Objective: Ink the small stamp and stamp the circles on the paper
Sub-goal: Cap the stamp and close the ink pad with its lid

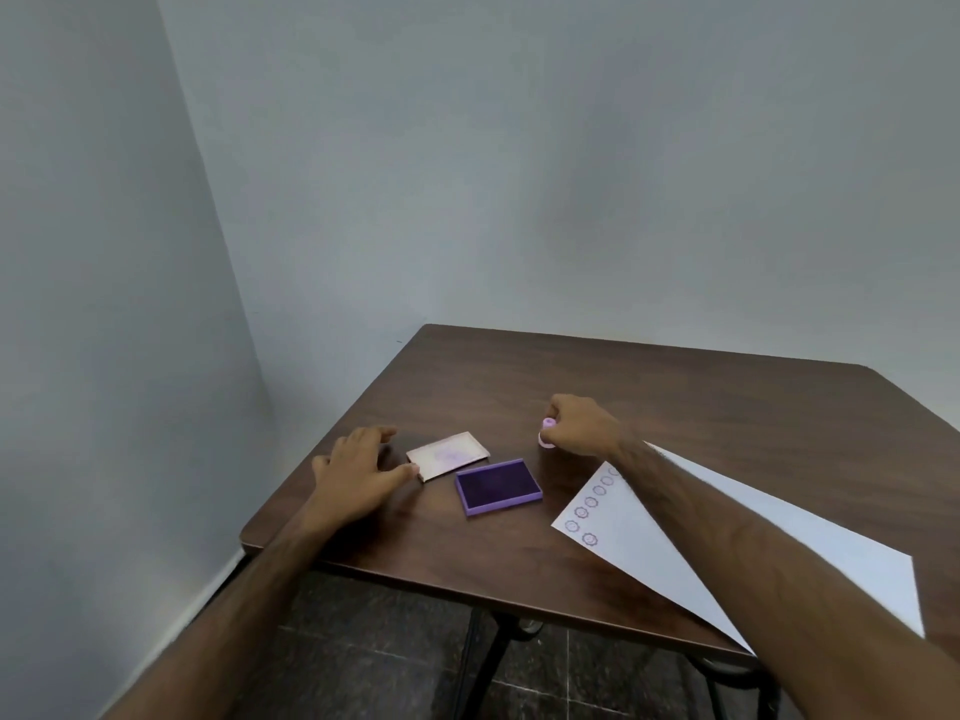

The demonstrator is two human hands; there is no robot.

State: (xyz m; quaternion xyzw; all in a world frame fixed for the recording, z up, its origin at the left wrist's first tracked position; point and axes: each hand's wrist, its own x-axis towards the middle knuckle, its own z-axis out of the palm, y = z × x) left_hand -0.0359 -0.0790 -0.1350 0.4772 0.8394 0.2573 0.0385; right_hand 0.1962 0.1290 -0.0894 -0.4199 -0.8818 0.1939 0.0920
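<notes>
The right hand pinches the small pink round stamp upright (ready for inking), while the left hand rests spread and empty on the dark wooden surface.

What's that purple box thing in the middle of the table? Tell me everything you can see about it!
It is the ink pad, a flat rectangular tray with light purple walls that look like plastic. Inside sits a dark purple, almost black, inked surface. It is open, with no lid on it, and lies flat on the brown table, turned at a slight angle. A pale lid-like piece lies apart, just behind and to its left. The paper lies to its right. Neither hand touches it, and nothing rests on it.
</notes>
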